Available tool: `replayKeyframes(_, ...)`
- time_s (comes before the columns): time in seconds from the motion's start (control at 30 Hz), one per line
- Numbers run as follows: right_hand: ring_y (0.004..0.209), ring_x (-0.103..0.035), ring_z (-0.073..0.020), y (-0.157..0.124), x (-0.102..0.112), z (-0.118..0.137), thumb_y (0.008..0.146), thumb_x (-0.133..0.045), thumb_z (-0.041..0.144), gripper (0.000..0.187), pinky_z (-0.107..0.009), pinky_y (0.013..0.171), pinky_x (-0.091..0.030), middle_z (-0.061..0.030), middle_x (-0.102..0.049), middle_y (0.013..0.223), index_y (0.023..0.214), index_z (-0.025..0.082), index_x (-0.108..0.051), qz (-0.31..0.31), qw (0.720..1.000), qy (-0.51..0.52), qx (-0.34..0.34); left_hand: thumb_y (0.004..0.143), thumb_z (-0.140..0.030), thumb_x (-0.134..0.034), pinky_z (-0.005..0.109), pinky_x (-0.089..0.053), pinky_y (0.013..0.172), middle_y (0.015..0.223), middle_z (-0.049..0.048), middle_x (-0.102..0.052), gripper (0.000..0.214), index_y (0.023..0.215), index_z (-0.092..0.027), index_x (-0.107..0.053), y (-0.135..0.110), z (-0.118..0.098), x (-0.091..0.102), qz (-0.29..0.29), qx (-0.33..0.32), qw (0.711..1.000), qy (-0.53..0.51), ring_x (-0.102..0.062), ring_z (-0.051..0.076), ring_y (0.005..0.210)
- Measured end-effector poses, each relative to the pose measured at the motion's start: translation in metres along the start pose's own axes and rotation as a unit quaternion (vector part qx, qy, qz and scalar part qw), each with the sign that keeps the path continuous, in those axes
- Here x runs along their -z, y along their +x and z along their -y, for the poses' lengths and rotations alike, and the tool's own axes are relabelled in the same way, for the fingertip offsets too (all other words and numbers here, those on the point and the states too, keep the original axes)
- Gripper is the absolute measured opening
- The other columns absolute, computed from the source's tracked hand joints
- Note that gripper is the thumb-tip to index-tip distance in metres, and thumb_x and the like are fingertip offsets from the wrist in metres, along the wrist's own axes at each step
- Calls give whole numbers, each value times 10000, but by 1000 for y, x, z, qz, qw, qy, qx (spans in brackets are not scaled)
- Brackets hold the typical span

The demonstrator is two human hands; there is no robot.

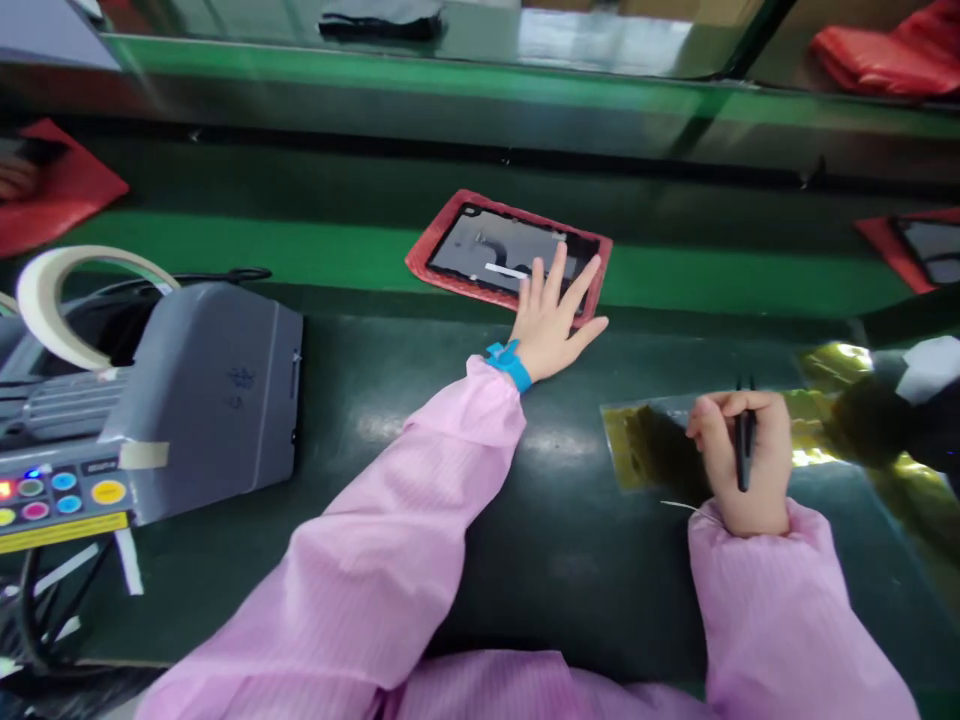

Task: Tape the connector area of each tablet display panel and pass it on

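Note:
My left hand (pixel 549 325) is open, its fingers spread over the near right side of a flat tablet-like panel (pixel 461 243). This dark grey panel has a black edge and a white strip, and it lies on a red padded sheet (pixel 421 262) on the green strip at the back. A blue band (pixel 511 366) circles my left wrist. On the right, my right hand (pixel 757 465) is closed around black tweezers (pixel 744 450) whose tips point away from me. Beneath and beside that hand lies a sheet of yellow transparent film (pixel 626 455).
A grey machine (pixel 217 390) with coloured buttons stands at left, a cream tape roll (pixel 45 310) on it. More yellow film (pixel 836 362) and a white scrap (pixel 930 370) lie at right. Other red sheets (pixel 67 190) show at both sides; a person's hand (pixel 16 178) is far left.

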State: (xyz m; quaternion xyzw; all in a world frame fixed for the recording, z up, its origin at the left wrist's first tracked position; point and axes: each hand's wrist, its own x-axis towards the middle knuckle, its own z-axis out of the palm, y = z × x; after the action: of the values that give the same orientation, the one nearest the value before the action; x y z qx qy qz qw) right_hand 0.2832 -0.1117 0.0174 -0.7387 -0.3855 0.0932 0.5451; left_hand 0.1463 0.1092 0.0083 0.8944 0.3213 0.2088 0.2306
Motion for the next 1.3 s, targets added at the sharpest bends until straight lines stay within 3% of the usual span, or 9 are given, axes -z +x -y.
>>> replayKeyframes(0.07, 537, -583, -137, 7, 1, -5, 915, -739, 549, 372, -278, 473, -450, -3, -664, 801, 900, 258, -508, 3, 1000, 26, 15, 1060, -385, -536, 672, -170, 1274, 1777, 191, -10, 716, 1673, -153, -249, 18, -5, -3, 15, -47, 998, -38, 39, 466, 1621)
replayKeyframes(0.13, 529, -578, -124, 14, 6, -9, 923, -678, 638, 420, -257, 450, -428, 2, -653, 798, 946, 243, -538, 10, 998, 66, 17, 1071, -346, -505, 648, -169, 1287, 1776, 170, -104, 630, 1645, -155, -329, 11, -11, -3, 48, -123, 991, -34, 67, 424, 1630)
replayKeyframes(0.27, 499, -536, -112, 24, 27, -12, 969, -521, 711, 536, -273, 451, -437, 23, -570, 766, 1097, 215, -679, -8, 993, 107, -39, 1062, -400, -528, 647, -239, 1273, 1747, 140, -255, 574, 1592, -199, -438, -50, -18, -5, 143, -268, 953, 12, -86, 400, 1637)
replayKeyframes(0.37, 483, -520, -108, 26, 38, -10, 949, -641, 584, 391, -260, 458, -429, 38, -574, 693, 1041, 208, -700, 12, 992, 75, -97, 1058, -487, -526, 632, -223, 1283, 1706, 136, -358, 588, 1564, -193, -474, -93, -19, -4, 164, -304, 937, 46, -243, 377, 1609)
replayKeyframes(0.47, 466, -514, -97, 22, 38, -8, 851, -785, 515, 344, -239, 454, -420, 29, -645, 666, 899, 210, -635, 83, 986, 65, -133, 1073, -480, -497, 617, -213, 1287, 1688, 100, -404, 552, 1560, -219, -478, -109, -19, 0, 168, -303, 936, 66, -307, 347, 1591)
replayKeyframes(0.57, 426, -452, -77, 15, 30, -5, 805, -830, 500, 371, -209, 418, -355, 55, -602, 577, 832, 213, -598, 137, 976, 53, -162, 1080, -453, -492, 587, -210, 1293, 1702, 71, -382, 530, 1568, -249, -465, -107, -20, 2, 172, -294, 937, 81, -310, 320, 1592)
replayKeyframes(0.97, 396, -423, -62, 16, 13, 7, 753, -833, 614, 464, -185, 351, -269, 7, -680, 611, 775, 209, -606, 166, 963, 31, -211, 1078, -479, -488, 579, -193, 1300, 1712, 53, -362, 557, 1596, -282, -431, -104, -20, -1, 183, -292, 935, 89, -302, 312, 1597)
replayKeyframes(1.2, 432, -540, -93, 14, 9, 4, 773, -840, 579, 504, -175, 358, -264, 21, -678, 608, 730, 236, -474, 142, 960, 164, -177, 1060, -479, -528, 587, -225, 1284, 1732, 95, -313, 551, 1579, -311, -458, -104, -19, -2, 176, -281, 940, 78, -269, 336, 1609)
replayKeyframes(1.3, 378, -490, -84, 6, -1, 13, 802, -823, 577, 520, -174, 341, -230, 59, -629, 557, 732, 246, -428, 168, 945, 246, -138, 1040, -486, -563, 587, -253, 1273, 1737, 133, -286, 567, 1573, -318, -470, -103, -20, -3, 168, -275, 944, 72, -256, 354, 1611)
